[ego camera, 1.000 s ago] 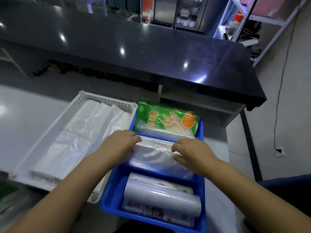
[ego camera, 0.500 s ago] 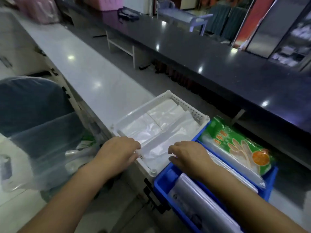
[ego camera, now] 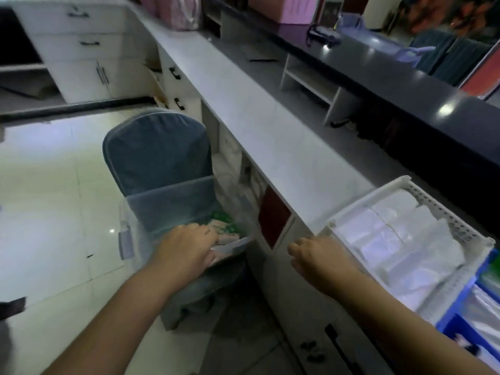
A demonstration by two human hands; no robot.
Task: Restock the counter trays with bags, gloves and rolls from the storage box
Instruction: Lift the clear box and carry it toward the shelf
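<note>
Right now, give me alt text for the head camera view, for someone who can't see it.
A person's left hand reaches into a clear storage box on a blue chair, while the right hand hovers empty beside a white tray of plastic bags.

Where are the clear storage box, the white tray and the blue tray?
clear storage box (ego camera: 167, 209), head view, on its translucent side wall.
white tray (ego camera: 365, 200), head view, on its left rim.
blue tray (ego camera: 454, 309), head view, on its blue corner wall.
</note>
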